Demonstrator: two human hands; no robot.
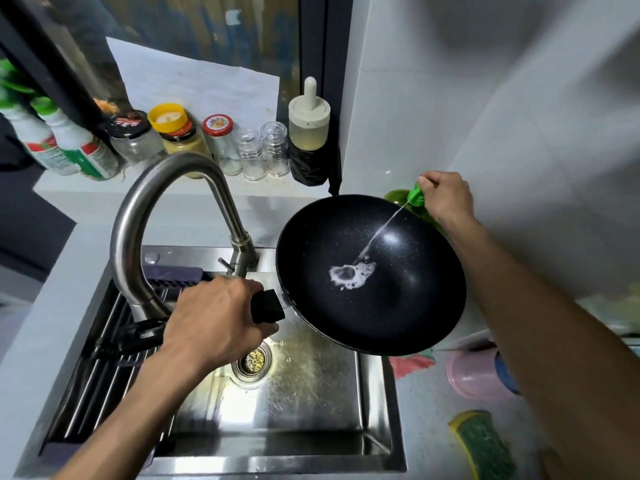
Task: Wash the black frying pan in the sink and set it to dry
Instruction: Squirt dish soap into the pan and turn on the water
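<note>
Left hand [213, 315], fingers curled round the black handle [268, 306], holds the black frying pan [372, 275] tilted over the right rear of the sink [375, 410], its far rim up near the wall. Pan not resting on the basin floor as far as can be seen; the one hand carries its weight.

Right hand [446, 197] grips the green pump head of a soap bottle [414, 195] standing behind the pan's rim, pressing it. A thin stream runs from the nozzle into the pan; a small white puddle [351, 273] sits near the centre.

Faucet [166, 216] arches over the left of the basin; no water seen running. Sponge [485, 445], yellow and green, lies on the worktop [433, 427] at right, near a pink bowl [474, 375].

Risks, as judged:
- Pan tilted toward the basin: soap may slide to the lower rim and drip off before it is scrubbed.
- One-handed hold on a long handle: a soapy or wet grip could let the pan rotate or drop onto the steel.
- Stream crosses the rim closely; a shifted pan sends soap onto the worktop.
- Sponge is well apart from both hands; reaching means letting go of the bottle first.
</note>
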